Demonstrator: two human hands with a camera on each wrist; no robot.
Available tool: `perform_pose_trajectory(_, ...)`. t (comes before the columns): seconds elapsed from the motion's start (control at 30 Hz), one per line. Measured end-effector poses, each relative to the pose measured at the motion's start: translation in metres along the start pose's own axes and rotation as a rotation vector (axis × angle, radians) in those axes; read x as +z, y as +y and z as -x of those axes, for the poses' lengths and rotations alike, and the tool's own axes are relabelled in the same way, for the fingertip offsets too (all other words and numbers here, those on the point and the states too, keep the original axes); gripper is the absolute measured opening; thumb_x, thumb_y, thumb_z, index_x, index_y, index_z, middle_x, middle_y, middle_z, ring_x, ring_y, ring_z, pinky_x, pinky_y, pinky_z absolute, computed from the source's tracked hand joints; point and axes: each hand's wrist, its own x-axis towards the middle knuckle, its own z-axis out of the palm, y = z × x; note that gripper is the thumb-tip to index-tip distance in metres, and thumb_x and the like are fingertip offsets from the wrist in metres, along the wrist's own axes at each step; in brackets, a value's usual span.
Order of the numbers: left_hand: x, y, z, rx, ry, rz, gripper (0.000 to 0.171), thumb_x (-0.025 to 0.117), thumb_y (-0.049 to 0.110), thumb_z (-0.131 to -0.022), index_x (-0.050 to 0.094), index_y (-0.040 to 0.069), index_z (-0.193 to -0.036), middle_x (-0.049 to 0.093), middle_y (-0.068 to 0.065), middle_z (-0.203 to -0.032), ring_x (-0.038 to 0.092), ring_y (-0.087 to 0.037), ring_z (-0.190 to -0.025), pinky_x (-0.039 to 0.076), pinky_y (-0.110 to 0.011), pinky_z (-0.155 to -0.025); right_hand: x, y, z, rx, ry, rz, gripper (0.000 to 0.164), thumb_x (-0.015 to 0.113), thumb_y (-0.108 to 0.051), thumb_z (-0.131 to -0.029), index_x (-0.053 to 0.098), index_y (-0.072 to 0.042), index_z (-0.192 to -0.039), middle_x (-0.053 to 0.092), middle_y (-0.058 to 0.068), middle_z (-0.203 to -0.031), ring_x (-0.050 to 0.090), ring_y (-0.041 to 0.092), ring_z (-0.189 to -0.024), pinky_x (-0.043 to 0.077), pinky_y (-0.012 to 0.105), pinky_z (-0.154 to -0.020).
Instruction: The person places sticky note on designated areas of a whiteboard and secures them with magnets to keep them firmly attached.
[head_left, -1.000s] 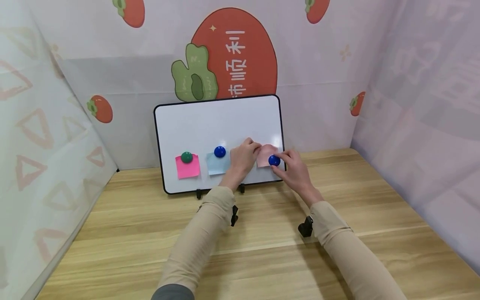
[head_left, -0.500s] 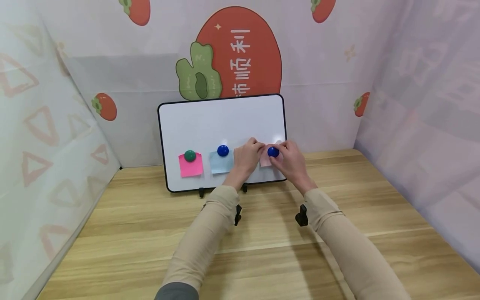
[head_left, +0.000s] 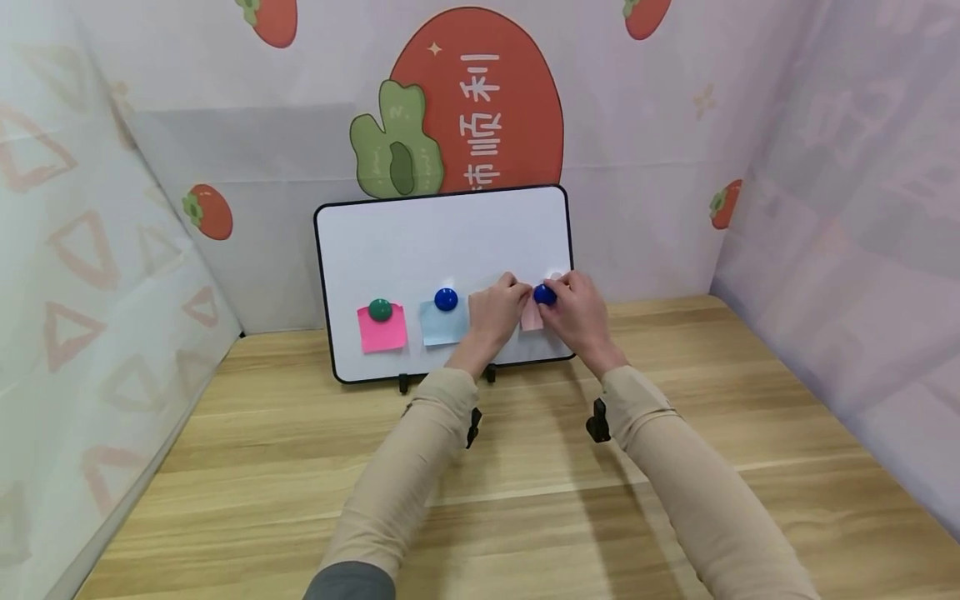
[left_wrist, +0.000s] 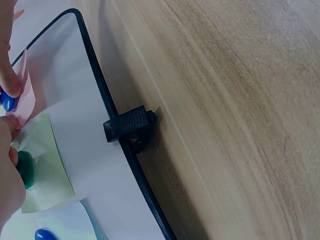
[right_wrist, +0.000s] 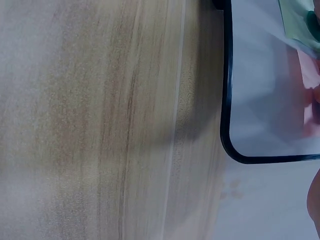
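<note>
A whiteboard [head_left: 435, 242] leans upright at the back of the table. Low on its right side is a pale pink sticky note [head_left: 531, 318], partly covered by both hands. My left hand [head_left: 493, 317] pinches the note near its upper left edge. With thumb and fingers, my right hand [head_left: 582, 315] grips a round blue magnet [head_left: 544, 294] over the note's top. The left wrist view shows this magnet [left_wrist: 8, 102] against the note. Close under the left hand there, a green magnet [left_wrist: 26, 171] sits on a yellow-green note [left_wrist: 50, 175], hidden in the head view.
Further left on the board are a light blue note [head_left: 442, 330] under a blue magnet [head_left: 446, 299] and a bright pink note [head_left: 383, 337] under a green magnet [head_left: 380, 310]. Black feet [head_left: 403, 383] hold the board's lower edge on the wooden table [head_left: 525, 500].
The right hand has moved up and left with the blue magnet, from the pale pink note's lower right to its top. The left hand has stayed at the note's edge.
</note>
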Motion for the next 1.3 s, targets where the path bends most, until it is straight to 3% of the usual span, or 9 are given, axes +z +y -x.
perform_pose_trajectory(0.37,-0.003,-0.001,-0.006,0.016,0.004,-0.034,0.02,0.06,0.028,-0.1,0.077,0.023,-0.108,0.068,0.005,-0.093,0.054,-0.011,-0.052,0.03,-0.023,-0.044,-0.001,-0.002,-0.01,-0.023,-0.004,0.05,0.037,0.078,-0.015,-0.084,0.07,0.0,-0.117,0.061,0.017,-0.104,0.057,0.035,-0.096,0.05,0.046,-0.083)
perform_pose_trajectory(0.87,-0.004,-0.001,-0.005,0.039,-0.028,-0.085,0.021,0.06,0.029,-0.1,0.074,0.025,-0.115,0.067,0.005,-0.094,0.051,-0.01,-0.049,0.028,-0.022,-0.042,0.007,0.0,-0.006,-0.04,0.027,0.058,0.039,0.079,-0.015,-0.083,0.07,-0.001,-0.119,0.062,0.017,-0.11,0.058,0.036,-0.098,0.049,0.047,-0.084)
perform_pose_trajectory(1.3,-0.003,-0.003,-0.002,0.053,-0.03,-0.064,0.022,0.057,0.027,-0.102,0.075,0.023,-0.114,0.066,0.004,-0.093,0.049,-0.009,-0.048,0.027,-0.021,-0.043,0.009,0.001,-0.001,-0.026,0.033,0.034,0.039,0.078,-0.018,-0.085,0.069,-0.002,-0.119,0.06,0.018,-0.112,0.056,0.038,-0.101,0.047,0.049,-0.083)
